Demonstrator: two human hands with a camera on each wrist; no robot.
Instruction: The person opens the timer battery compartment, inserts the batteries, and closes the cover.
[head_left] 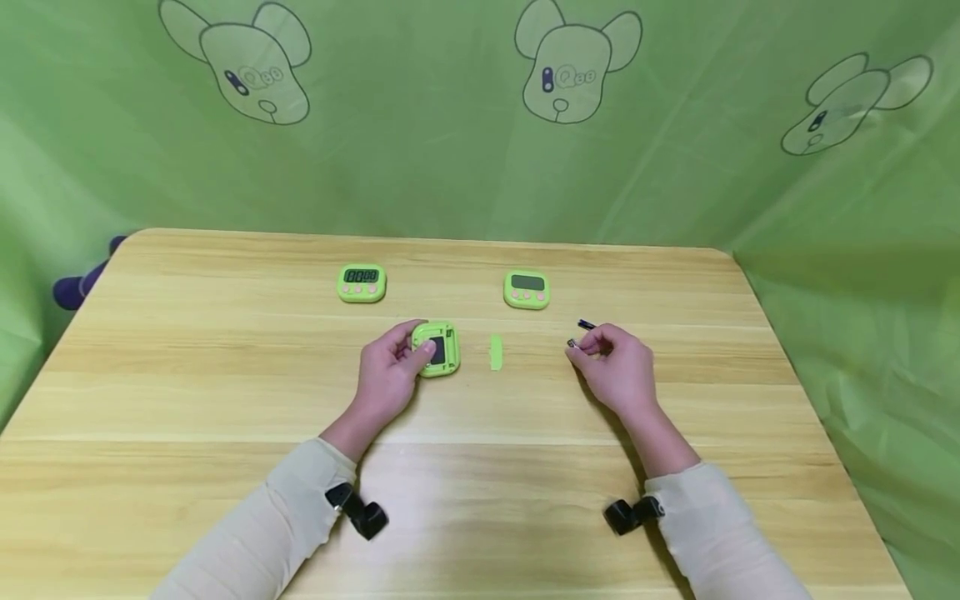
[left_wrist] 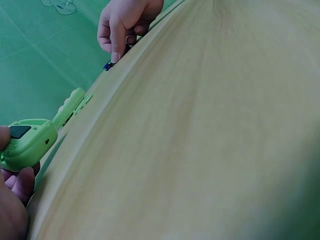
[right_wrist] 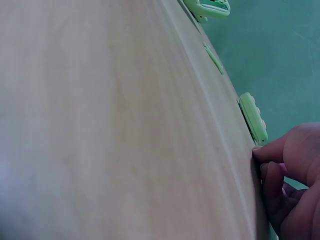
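My left hand (head_left: 384, 371) grips a light green digital timer (head_left: 450, 357), turned back side up, its thumb lying over the dark square on the back. An open slot shows along the timer's edge. To the right, a slim green battery cover (head_left: 496, 352) lies on the table. Farther right, my right hand (head_left: 621, 367) pinches a small dark battery (head_left: 572, 343) with a silvery end between thumb and forefinger, close over the tabletop. Just beyond those fingertips lies another dark battery (head_left: 587, 325), partly hidden by the hand. In the right wrist view the fingers (right_wrist: 272, 150) hide what they pinch.
Two more green timers stand face up toward the back of the wooden table (head_left: 480, 483). The left timer (head_left: 362, 284) displays digits; the right timer (head_left: 527, 290) has a blank screen. Green cloth (head_left: 450, 167) hangs behind the table and at its sides.
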